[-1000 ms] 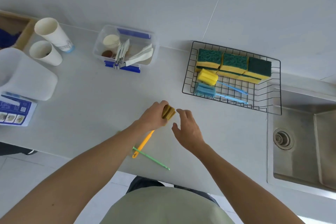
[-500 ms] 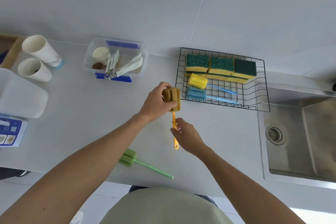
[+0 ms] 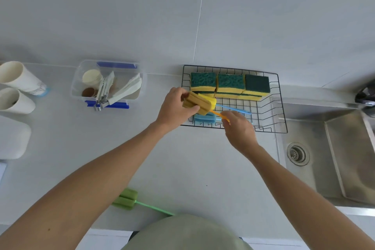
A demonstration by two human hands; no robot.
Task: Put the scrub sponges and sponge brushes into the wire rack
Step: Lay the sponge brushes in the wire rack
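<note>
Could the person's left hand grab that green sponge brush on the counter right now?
Probably not yet: the left hand is holding the orange sponge brush over the wire rack. The green sponge brush lies unobstructed near the counter's front edge.

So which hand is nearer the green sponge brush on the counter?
Left. The left hand grips the orange brush's sponge head up at the wire rack; the right hand sits farther right. Both are far from the green sponge brush.

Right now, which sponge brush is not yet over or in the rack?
The green sponge brush, lying alone on the counter's near edge. The orange one is held over the wire rack; the blue and yellow lie inside.
</note>
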